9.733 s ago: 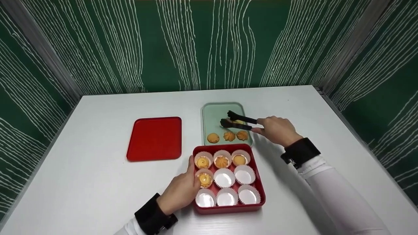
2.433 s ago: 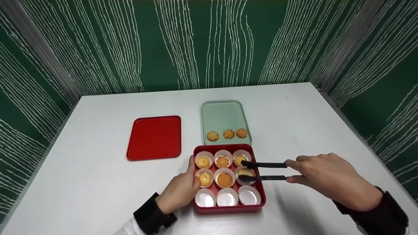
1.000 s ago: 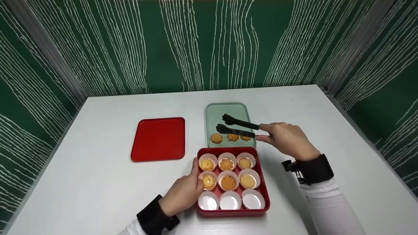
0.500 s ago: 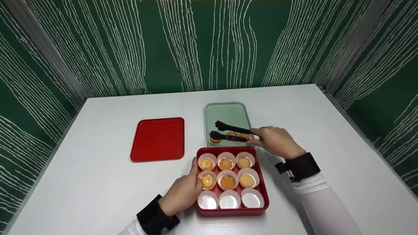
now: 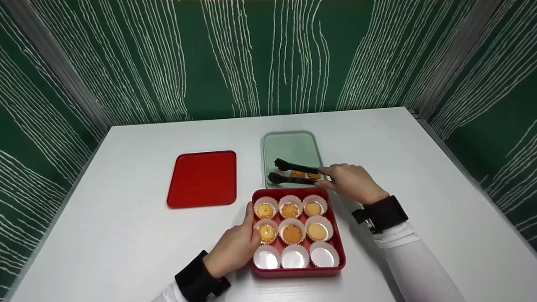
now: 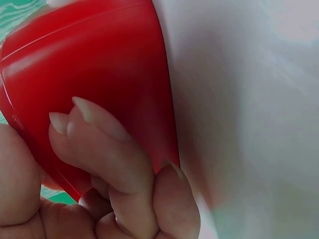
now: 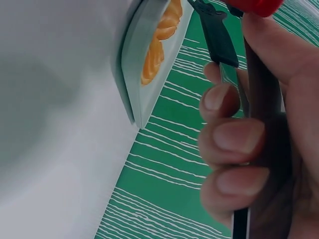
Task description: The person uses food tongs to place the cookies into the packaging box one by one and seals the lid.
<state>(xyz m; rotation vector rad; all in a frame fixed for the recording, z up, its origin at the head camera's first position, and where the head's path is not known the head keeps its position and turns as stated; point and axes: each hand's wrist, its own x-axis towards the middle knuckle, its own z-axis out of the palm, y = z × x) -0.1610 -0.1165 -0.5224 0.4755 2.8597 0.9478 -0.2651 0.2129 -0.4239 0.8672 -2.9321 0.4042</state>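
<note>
My left hand [image 5: 235, 249] holds the left side of a red box [image 5: 298, 272]. In the left wrist view, its curled fingers [image 6: 107, 144] lie against the box wall. White paper cups fill the box in three rows. Cookies sit in the back and middle rows, while the front-row cups [image 5: 294, 256] are bare. My right hand [image 5: 350, 182] grips black tongs [image 5: 295, 167], whose arms are spread above the green tray [image 5: 291, 144]. Two ridged cookies [image 7: 152, 59] lie on that tray; the lower tong arm mostly hides the round cookie at its left.
A flat red square lid or tray [image 5: 202, 179] lies to the left of the green tray. Everything stands on a white table [image 5: 126, 235]. Green walls [image 5: 293, 54] with white streaks rise behind the table and at both sides.
A round brown cookie and a pale one now fill two middle-row cups. The green tray's back part is bare. Over the last second, the spread tongs moved down and left toward the round cookie.
</note>
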